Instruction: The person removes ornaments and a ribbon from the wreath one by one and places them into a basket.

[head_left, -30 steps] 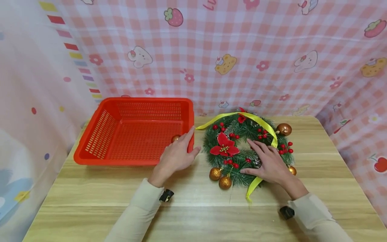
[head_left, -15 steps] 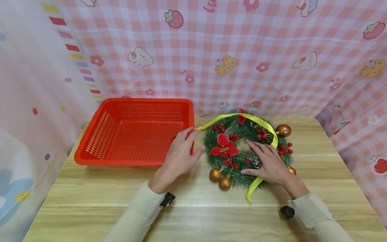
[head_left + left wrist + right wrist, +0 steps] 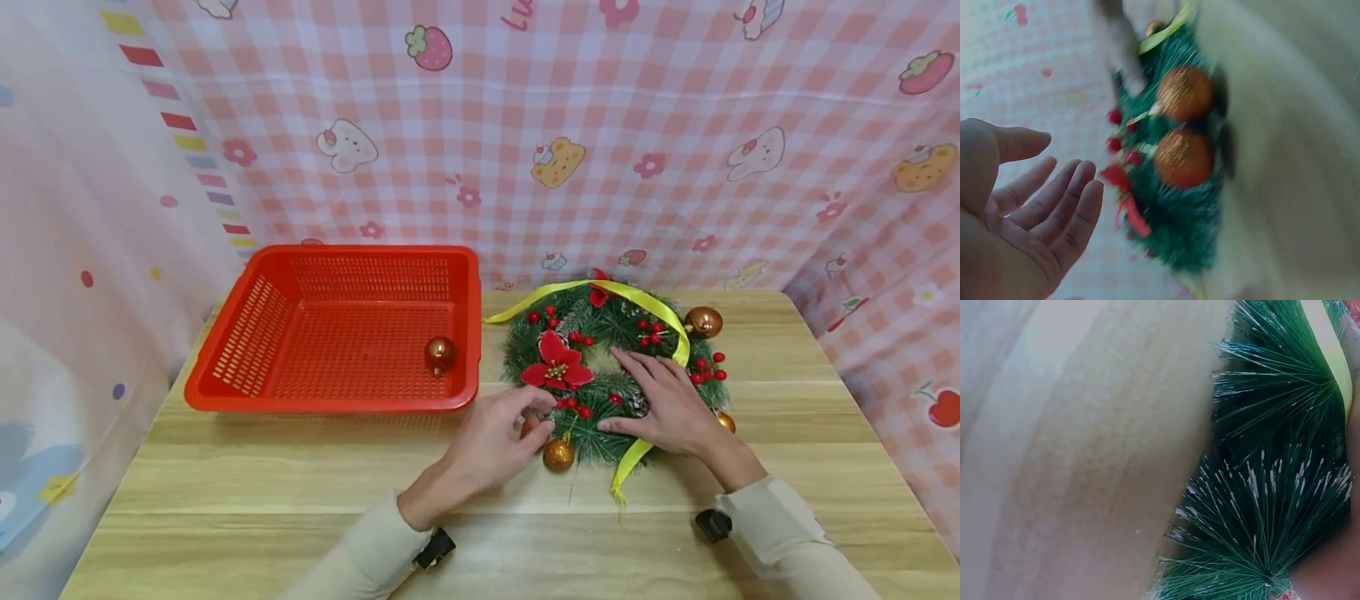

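Note:
A green wreath [image 3: 588, 443] with red berries, a red poinsettia [image 3: 556, 363] and a yellow ribbon [image 3: 647, 303] lies on the table. My right hand [image 3: 667, 410] rests on its front right part, fingers spread towards the centre hole. At the wreath's front left edge, my left hand [image 3: 495, 437] hovers with loosely bent fingers around a glittery gold ball ornament, mostly covered in the head view. In the left wrist view this hand [image 3: 1029, 225] has a gap between thumb and fingers, apart from two gold balls [image 3: 1185, 157]. The right wrist view shows mainly pine needles [image 3: 1266, 506].
Left of the wreath stands a red plastic basket [image 3: 337, 402], holding one shiny copper ball [image 3: 440, 352]. Another copper ball [image 3: 704, 322] and a gold ball [image 3: 725, 422] sit at the wreath's right side. A checked cloth [image 3: 480, 117] hangs behind the wooden table [image 3: 300, 483].
My left hand has moved from over the basket's right end, where the copper ball is now in full view, right and forward to the wreath's gold ball. The right hand has stayed put.

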